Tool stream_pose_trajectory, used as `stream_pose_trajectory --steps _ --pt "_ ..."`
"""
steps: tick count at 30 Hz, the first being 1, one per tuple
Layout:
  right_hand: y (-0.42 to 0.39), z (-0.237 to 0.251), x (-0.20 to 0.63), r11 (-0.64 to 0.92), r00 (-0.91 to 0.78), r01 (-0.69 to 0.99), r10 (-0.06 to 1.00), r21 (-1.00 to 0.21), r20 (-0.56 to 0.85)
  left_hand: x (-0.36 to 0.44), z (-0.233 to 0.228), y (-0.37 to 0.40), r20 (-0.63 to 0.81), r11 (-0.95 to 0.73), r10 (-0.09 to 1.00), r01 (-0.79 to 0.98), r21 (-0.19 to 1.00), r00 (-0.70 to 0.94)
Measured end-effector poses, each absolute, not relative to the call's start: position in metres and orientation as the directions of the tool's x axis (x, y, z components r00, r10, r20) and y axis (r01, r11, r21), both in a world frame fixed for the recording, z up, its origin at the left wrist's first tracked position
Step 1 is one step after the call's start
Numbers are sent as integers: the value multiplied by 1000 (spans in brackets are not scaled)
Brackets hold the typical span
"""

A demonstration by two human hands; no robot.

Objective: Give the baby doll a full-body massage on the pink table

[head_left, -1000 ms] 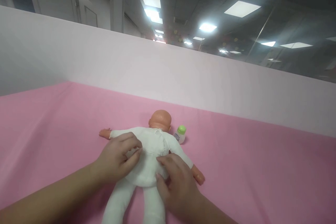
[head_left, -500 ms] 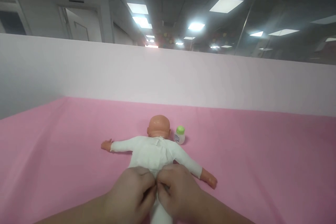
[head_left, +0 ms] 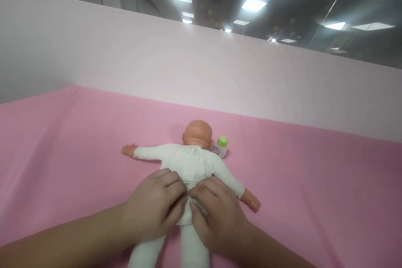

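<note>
Doll (head_left: 191,163) in a white suit lies face down on the pink cloth (head_left: 314,184), head at 12 o'clock, arms spread. Left hand (head_left: 157,209) and right hand (head_left: 216,213) rest side by side on its lower back, fingers curled and pressing the fabric. A green-capped bottle (head_left: 220,146) stands at 1 o'clock, just beside the head.

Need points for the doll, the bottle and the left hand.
doll (head_left: 191,163), head view, on the white back of its suit.
bottle (head_left: 222,141), head view, on its green cap.
left hand (head_left: 157,207), head view, on the back of the hand.
</note>
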State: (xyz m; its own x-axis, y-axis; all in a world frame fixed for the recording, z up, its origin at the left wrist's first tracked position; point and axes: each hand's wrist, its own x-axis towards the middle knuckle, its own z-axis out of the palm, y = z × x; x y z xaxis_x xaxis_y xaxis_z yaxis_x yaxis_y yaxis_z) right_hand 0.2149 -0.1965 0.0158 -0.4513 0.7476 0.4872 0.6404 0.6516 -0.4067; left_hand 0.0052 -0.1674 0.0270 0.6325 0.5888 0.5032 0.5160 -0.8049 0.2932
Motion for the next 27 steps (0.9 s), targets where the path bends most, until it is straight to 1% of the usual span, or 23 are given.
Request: stream_pose_trajectory --steps 3,5,7,10,12,15,17,19,22,23,25,27 --pt "-192 16 214 594 -449 656 803 -465 392 8 23 -164 441 -785 620 524 332 649" --pt "-189 16 214 571 -441 655 821 -495 363 7 21 -162 448 -787 617 514 341 647" --pt "-188 15 216 567 -436 644 824 -514 363 5 21 -161 477 -804 595 480 351 647" --pt "-187 15 218 588 -424 619 808 -520 408 0 26 -161 561 -846 533 410 341 633" --pt "-187 14 219 617 -421 605 784 -504 456 -2 31 -161 633 -872 485 387 300 603" --pt "-189 14 219 654 -400 609 741 -448 539 -3 35 -162 724 -891 426 391 232 542" --pt "-191 13 219 660 -375 633 719 -405 585 -2 34 -161 744 -886 424 408 222 516" --pt "-191 13 218 646 -372 656 726 -389 578 0 29 -159 688 -863 483 428 270 541" --pt "-188 12 218 598 -404 677 789 -428 464 4 21 -153 498 -784 620 468 407 606" --pt "-187 13 218 582 -409 679 806 -448 428 4 20 -151 446 -757 651 481 442 614" --pt "-183 14 219 556 -404 675 829 -485 387 4 20 -149 396 -719 689 498 486 608" --pt "-180 18 219 536 -403 664 844 -521 355 3 23 -149 369 -700 702 495 515 609"
